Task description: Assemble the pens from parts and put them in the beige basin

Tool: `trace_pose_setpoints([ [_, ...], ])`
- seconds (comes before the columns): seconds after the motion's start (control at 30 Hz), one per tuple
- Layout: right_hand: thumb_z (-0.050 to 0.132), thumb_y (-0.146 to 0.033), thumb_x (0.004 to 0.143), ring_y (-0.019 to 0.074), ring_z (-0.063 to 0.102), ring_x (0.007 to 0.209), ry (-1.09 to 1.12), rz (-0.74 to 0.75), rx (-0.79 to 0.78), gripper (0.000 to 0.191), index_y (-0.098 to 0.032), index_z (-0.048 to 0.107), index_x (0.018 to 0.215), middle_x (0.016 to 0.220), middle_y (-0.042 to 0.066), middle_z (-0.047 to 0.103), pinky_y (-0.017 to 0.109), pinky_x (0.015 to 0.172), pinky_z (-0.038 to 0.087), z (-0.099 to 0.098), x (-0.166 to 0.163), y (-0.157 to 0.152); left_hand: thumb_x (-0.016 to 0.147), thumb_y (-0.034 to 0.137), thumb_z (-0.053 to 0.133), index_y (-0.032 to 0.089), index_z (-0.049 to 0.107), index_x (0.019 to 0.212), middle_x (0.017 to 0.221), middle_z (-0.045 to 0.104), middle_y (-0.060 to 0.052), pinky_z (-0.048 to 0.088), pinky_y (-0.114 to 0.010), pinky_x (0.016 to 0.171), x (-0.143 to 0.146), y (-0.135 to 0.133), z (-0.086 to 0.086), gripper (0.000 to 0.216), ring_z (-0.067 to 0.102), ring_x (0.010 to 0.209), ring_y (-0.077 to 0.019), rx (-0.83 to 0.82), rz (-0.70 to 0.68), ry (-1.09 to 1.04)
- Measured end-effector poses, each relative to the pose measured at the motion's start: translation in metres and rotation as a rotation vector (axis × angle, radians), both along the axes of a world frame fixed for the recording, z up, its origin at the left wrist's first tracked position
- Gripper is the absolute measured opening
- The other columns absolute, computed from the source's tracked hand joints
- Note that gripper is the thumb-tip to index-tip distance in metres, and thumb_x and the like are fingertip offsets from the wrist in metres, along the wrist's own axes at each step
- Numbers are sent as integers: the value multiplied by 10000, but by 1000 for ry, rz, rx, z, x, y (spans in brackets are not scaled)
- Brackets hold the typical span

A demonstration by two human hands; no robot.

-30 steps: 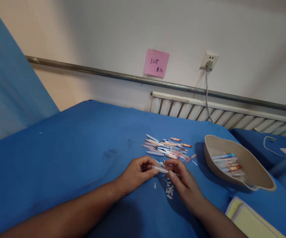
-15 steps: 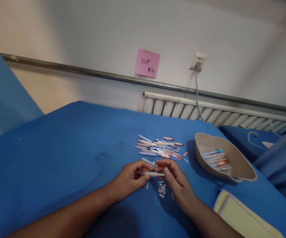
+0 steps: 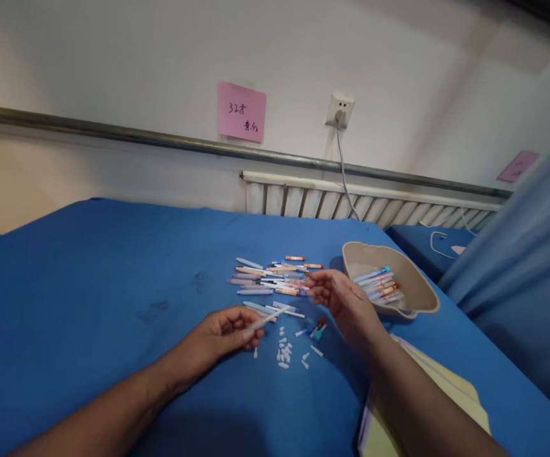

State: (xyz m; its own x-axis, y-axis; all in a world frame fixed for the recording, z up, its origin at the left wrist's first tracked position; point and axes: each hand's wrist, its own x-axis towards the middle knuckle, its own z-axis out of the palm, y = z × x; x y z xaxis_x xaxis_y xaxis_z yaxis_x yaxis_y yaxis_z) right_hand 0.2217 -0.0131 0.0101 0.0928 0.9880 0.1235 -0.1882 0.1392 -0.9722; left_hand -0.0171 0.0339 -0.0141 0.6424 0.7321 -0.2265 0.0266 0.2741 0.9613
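Note:
My left hand (image 3: 222, 333) rests on the blue cloth (image 3: 89, 273) and pinches a thin white pen barrel (image 3: 265, 319) that points up and right. My right hand (image 3: 339, 298) hovers near the pile of pens (image 3: 275, 276), fingers curled and partly apart; I see nothing in them. Small white caps or tips (image 3: 287, 352) lie scattered between my hands. A beige bowl (image 3: 415, 298) to the right holds several pens (image 3: 378, 284).
A yellow cloth (image 3: 451, 397) lies under my right forearm. A radiator (image 3: 351, 203), a wall socket with a cable (image 3: 340, 109) and a pink note (image 3: 241, 112) are at the back. A blue curtain (image 3: 527, 266) hangs on the right.
My right hand has let go of the white pen barrel and moved up and right toward the pile. My left hand keeps the barrel. The view has swung to the right.

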Motion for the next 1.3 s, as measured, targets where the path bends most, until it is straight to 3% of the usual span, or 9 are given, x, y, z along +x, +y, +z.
trace_pose_setpoints([
  [0.07,617,-480,761,129,555,608,-127,-138,5,310,-178,592,824,724,19,630,238,571,432,-7,15,8,734,226,720,147,671,869,834,648,-43,468,-238,692,-2,3,1,164,583,724,-133,-47,34,-35],
  [0.13,638,-431,747,97,485,531,-247,-175,-17,270,-168,579,754,640,-14,586,214,518,388,-17,24,15,746,209,708,148,671,865,844,646,-43,469,-227,675,-4,6,2,138,582,720,-127,-97,61,-75],
  [0.37,577,-326,778,100,502,523,-582,102,-116,151,-177,558,764,623,-42,539,213,502,416,-41,29,14,756,151,687,143,663,871,835,650,-44,472,-212,650,-8,10,6,117,588,682,-114,-233,100,-179],
  [0.7,532,-226,808,128,536,631,-1056,20,69,78,-188,600,798,699,-11,593,227,588,387,-42,13,10,742,54,613,141,614,862,798,655,-45,501,-224,634,-14,20,0,148,611,664,-120,-399,246,-402],
  [1.07,454,-170,854,195,594,797,-1320,-227,-69,169,-168,619,890,857,79,639,283,715,398,-51,32,19,755,34,573,133,601,845,767,632,-39,506,-215,616,-13,20,0,136,596,638,-109,-350,308,-387],
  [1.3,476,-124,830,205,581,904,-1345,-235,-77,202,-174,614,970,962,93,599,286,815,398,-52,33,21,736,111,674,153,612,833,758,639,-7,466,-191,599,-9,15,1,123,574,624,-92,-248,316,-267],
])
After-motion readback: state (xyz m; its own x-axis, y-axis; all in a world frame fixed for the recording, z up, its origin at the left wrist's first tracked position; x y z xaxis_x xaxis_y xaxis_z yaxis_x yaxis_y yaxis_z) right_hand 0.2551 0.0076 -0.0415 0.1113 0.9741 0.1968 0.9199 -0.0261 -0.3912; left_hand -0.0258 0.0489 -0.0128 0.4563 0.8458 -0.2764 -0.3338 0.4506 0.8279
